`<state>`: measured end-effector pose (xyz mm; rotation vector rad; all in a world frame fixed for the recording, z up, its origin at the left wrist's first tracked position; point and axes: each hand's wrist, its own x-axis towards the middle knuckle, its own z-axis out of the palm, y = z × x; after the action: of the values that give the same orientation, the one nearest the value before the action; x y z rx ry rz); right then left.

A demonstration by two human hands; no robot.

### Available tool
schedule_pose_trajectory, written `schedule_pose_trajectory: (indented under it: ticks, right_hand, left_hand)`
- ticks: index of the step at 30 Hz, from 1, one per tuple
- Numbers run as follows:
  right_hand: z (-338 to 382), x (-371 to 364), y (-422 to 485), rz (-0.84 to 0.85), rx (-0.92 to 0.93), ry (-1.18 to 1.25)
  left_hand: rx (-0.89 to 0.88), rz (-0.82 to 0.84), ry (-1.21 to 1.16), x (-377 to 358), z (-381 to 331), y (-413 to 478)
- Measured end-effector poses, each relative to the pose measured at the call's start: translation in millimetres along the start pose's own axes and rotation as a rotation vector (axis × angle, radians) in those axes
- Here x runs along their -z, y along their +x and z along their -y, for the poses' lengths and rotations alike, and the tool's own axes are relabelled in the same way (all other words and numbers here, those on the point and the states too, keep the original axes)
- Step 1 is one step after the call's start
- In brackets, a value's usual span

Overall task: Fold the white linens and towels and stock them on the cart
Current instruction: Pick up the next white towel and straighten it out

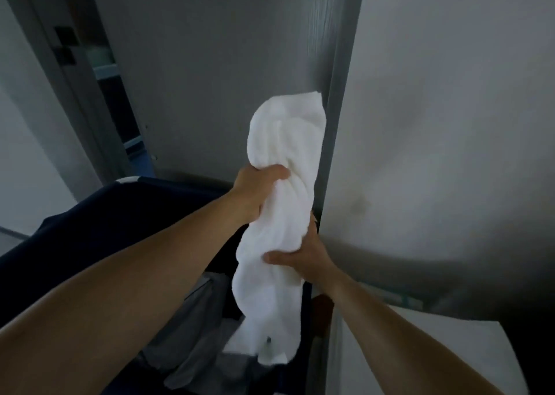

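Note:
A bunched white towel (pixel 282 142) hangs in the air in front of me, twisted into a long roll. My left hand (pixel 255 190) grips it around the middle, fingers curled over the cloth. Lower down, my right hand (pixel 303 256) holds the same towel from the right side, thumb pressed across its front. The towel's bottom end (pixel 270 346) dangles over the dark blue laundry bag (pixel 90 214) of the cart, which has grey linens (pixel 198 328) lying inside it.
A grey door (pixel 210 79) stands straight ahead with its frame post (pixel 336 124) just right of the towel. A white wall (pixel 450 124) fills the right side. An open doorway (pixel 105 79) lies to the far left. A white surface (pixel 405 349) sits at lower right.

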<state>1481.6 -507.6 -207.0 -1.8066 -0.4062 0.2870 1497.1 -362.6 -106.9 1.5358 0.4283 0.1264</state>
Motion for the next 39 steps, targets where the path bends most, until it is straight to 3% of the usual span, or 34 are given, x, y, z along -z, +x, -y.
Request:
schedule_pose_trajectory:
  ticks: [3,9,15,20,25,31,34,36,39]
  right_hand:
    - [0.3,10.2,-6.7,-0.157,-0.107,0.118]
    - [41.3,64.5,-27.5,-0.321,-0.093,0.260]
    - [108.2,115.9,-51.7,-0.480,-0.033,0.201]
    - [138.7,150.7,-80.2,-0.592,-0.017,0.134]
    - [140.1,188.4,-113.7,-0.636,0.005,0.094]
    - [49.7,220.2,-160.8,-0.604,-0.116,0.194]
    - [-10.4,223.6,-186.3,-0.486,-0.208,0.217]
    - [-38.8,225.6,-199.7,-0.384,-0.316,0.097]
    - [-60.3,230.5,-209.5,-0.341,-0.425,-0.390]
  left_hand:
    - [-0.023,0.056,0.037,-13.9,-4.8,-16.0]
    - [-0.248,0.594,0.032,-20.3,-27.3,-44.6]
    - [-0.316,0.832,0.137,-47.6,-46.1,-51.9]
    - [-0.431,0.687,0.160,-83.8,-64.4,-62.1]
    - [-0.468,0.702,0.194,-118.6,-70.8,-89.3]
    - [-0.297,0.826,0.424,-167.7,-18.9,-128.4]
    - [-0.149,0.774,0.558,-194.1,32.7,-140.6]
    - [-0.031,0.707,0.596,-207.1,65.5,-149.5]
    - [0.139,0.592,0.552,-219.3,102.2,-159.8]
